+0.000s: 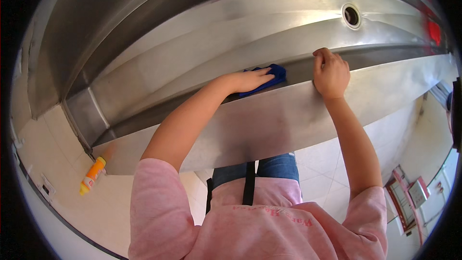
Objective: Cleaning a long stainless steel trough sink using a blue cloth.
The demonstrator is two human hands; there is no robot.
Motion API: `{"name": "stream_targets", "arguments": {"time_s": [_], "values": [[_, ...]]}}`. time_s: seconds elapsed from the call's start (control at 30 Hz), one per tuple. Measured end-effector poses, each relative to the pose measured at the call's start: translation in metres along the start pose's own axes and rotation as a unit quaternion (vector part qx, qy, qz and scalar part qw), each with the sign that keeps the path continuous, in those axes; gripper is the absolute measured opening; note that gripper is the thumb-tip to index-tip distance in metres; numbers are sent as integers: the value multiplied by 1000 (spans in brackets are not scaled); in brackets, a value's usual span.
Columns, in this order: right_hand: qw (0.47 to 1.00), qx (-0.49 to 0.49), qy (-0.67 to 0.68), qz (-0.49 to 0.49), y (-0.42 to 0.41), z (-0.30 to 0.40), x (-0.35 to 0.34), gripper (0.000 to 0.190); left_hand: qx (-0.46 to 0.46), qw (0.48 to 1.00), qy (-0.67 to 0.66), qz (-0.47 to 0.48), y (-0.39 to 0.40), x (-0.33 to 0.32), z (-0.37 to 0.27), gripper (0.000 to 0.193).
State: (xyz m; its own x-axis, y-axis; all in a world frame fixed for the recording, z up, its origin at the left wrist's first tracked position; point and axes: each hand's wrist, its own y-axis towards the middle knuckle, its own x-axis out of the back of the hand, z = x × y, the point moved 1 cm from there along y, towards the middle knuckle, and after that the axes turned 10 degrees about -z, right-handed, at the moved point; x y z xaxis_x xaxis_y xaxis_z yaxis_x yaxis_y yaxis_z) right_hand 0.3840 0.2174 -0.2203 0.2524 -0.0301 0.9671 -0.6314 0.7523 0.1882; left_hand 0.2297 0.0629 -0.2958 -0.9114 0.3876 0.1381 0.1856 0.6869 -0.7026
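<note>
A long stainless steel trough sink (252, 122) stretches across the view before me, with a round drain hole (351, 16) in its basin at the upper right. Against the inner side of the near wall, my left hand (251, 80) lies with its fingers spread flat on a dark blue cloth (278, 74). Part of the cloth is hidden under the palm. To the right, my right hand (332, 74) rests on the near rim with its fingers curled. Nothing shows in it, though the inside of the hand is hidden.
An orange and yellow bottle (92, 176) is beside the trough's near left corner, by a tiled surface. Something red (434, 32) appears at the trough's far right end. A box (418, 192) with red edges and a framed item are at the lower right.
</note>
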Motion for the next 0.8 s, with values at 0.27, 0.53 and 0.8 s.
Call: {"name": "stream_targets", "arguments": {"time_s": [0.27, 0.53, 0.8], "values": [[999, -9, -17, 27, 0, 0, 0, 18, 108, 993, 46, -18, -90, 17, 59, 50], [1000, -3, -6, 18, -1, 1, -1, 18, 437, 889, 125, -47, -260, 52, 181, 50], [1000, 4, -1, 12, 0, 6, -3, 18, 376, 917, 116, -72, -236, 38, 231, 56]]}}
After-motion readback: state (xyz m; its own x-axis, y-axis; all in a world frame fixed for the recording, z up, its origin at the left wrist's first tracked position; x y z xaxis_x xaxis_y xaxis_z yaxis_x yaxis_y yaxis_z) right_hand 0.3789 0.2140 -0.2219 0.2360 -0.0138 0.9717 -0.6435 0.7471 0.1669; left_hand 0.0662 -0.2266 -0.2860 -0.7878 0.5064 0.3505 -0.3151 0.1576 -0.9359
